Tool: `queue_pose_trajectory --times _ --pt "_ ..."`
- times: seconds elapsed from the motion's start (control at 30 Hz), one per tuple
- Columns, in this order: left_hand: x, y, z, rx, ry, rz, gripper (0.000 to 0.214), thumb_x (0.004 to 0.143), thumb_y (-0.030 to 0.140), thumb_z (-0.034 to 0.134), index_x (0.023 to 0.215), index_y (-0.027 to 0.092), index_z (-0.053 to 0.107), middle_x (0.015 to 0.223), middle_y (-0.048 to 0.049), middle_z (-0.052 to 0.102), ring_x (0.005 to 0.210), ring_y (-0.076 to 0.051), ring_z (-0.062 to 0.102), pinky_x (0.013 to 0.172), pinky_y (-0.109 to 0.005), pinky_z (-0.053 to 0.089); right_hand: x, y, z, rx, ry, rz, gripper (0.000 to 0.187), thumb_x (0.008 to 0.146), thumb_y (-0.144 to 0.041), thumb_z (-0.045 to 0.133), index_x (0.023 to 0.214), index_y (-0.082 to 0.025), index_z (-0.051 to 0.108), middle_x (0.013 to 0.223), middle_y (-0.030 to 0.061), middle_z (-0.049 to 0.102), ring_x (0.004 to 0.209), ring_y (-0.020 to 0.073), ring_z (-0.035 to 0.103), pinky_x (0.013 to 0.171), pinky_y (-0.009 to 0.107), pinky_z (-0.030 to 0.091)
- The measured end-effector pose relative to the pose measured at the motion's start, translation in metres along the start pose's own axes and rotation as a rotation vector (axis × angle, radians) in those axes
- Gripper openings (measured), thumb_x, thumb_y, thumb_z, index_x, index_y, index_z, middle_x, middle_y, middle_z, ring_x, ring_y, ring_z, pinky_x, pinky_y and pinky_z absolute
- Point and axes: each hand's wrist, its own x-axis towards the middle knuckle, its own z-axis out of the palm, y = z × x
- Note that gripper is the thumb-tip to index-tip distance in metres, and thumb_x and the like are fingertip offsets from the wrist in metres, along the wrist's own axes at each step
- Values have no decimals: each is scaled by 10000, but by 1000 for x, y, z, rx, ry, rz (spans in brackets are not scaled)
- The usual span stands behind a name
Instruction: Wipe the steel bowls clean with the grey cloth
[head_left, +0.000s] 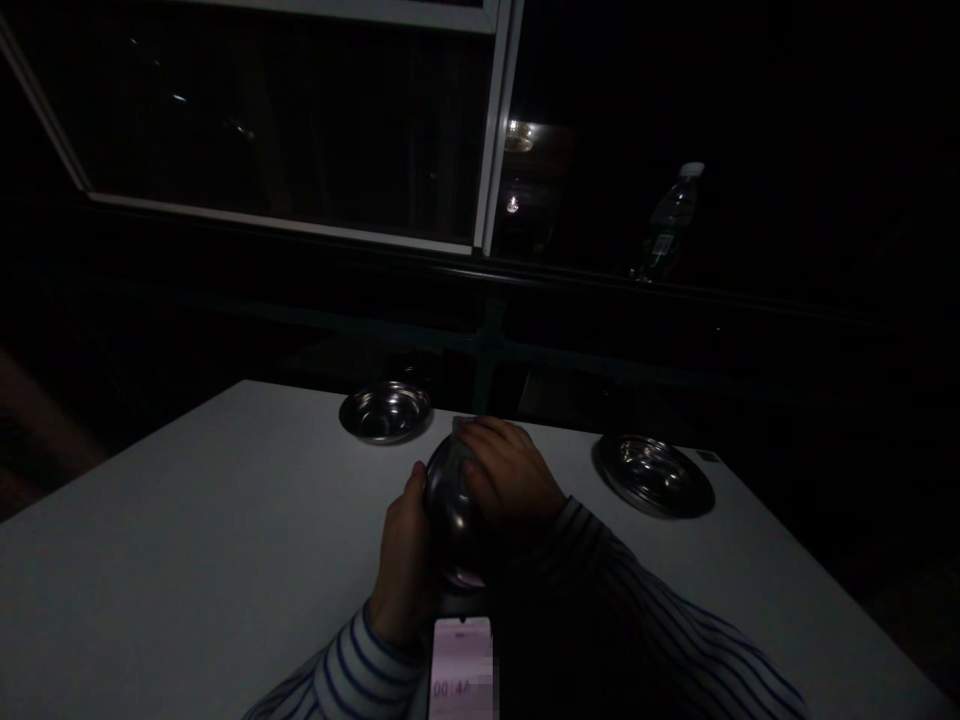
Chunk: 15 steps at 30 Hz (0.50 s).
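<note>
A shiny metal bowl (450, 510) is tilted up on its side above the table, its rounded outside towards me. My left hand (405, 560) grips its left edge, thumb along the rim and the other fingers hidden behind. My right hand (514, 475) is closed over a greyish cloth (459, 440) and presses it against the upper right of the bowl. Just below the bowl a phone (461, 665) lies with its screen lit, showing timer digits.
On the white table (187, 540), one metal bowl (385, 412) stands near the far edge and stacked metal bowls (652, 475) stand to the right. A plastic bottle (670, 225) is on the dark ledge behind, beside a white window frame (491, 130). The room is very dim.
</note>
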Motion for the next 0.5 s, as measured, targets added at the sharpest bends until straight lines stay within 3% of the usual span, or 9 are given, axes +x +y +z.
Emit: queue_pose_trajectory --times 0.27,0.5 --pt "0 6 -1 -69 -24 -94 288 767 353 554 882 115 667 724 -56 696 682 -183 649 654 -275 493 -8 25 6 212 40 136 401 893 -257 291 1183 -89 510 1207 103 553 1138 172 465 1007 347 350" --pt "-2 15 -1 -137 -32 -138 237 822 275 482 807 117 659 669 -60 695 691 -196 666 667 -298 528 -22 35 4 518 13 335 417 895 -298 299 1252 -134 439 1277 92 497 1198 167 431 1038 363 320"
